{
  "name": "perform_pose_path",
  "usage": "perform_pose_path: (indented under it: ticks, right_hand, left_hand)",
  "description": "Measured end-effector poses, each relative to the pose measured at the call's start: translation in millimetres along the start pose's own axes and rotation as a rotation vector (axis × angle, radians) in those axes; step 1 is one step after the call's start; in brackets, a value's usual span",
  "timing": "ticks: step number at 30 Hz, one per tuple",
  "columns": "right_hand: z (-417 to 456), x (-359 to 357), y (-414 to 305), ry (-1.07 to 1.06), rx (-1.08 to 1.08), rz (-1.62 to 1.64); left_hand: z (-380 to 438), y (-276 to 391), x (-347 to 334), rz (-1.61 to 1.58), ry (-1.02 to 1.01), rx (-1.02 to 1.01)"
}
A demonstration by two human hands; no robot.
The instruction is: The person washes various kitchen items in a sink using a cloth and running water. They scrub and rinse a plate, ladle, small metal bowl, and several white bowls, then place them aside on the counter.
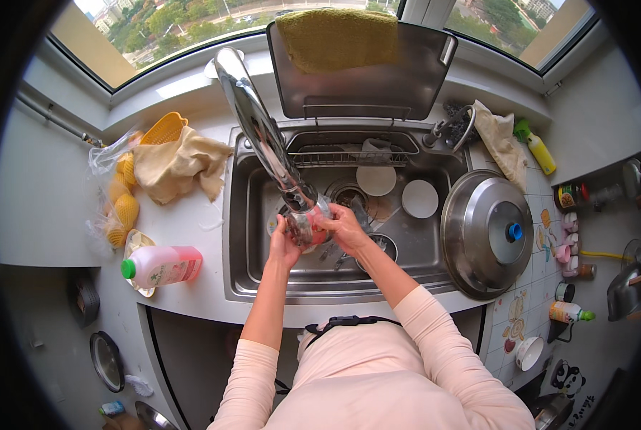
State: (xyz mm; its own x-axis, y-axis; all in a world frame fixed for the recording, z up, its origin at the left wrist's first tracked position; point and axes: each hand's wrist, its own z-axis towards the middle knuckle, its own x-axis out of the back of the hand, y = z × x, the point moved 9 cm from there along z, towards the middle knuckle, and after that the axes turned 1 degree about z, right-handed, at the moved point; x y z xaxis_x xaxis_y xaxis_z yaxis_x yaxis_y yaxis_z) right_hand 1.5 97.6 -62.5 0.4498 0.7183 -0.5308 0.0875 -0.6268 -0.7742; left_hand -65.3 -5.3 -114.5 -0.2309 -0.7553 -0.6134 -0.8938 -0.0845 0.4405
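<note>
My left hand (284, 244) and my right hand (347, 228) hold a clear glass or jar (305, 230) with red markings between them. It sits directly below the spout of the chrome faucet (261, 123), over the stainless steel sink (261, 258). The faucet's end partly covers its top, so I cannot see well into it. Two white bowls or dishes, one near (420, 199) and one farther back (376, 180), lie in the basin beyond my right hand. A round metal-rimmed vessel (385, 247) and some utensils (331, 252) are partly hidden under my right wrist.
A large domed steel lid (487, 234) overlaps the sink's right rim. On the left counter are a pink detergent bottle (162, 266), a beige cloth (178, 164) and bagged fruit (121, 209). Behind the sink stands a raised dark cover (358, 91) with a yellow towel (339, 40).
</note>
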Motion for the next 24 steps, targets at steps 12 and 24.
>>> perform_pose_path:
  ticks: [12,24]
  right_hand:
    - [-83,-69,-55,0.083,0.812,-1.204]
    - [-89,77,-14,0.427,0.235,-0.573]
  left_hand:
    - [14,-16,44,0.214,0.251,0.176]
    - [36,1,6,0.312,0.269,-0.219]
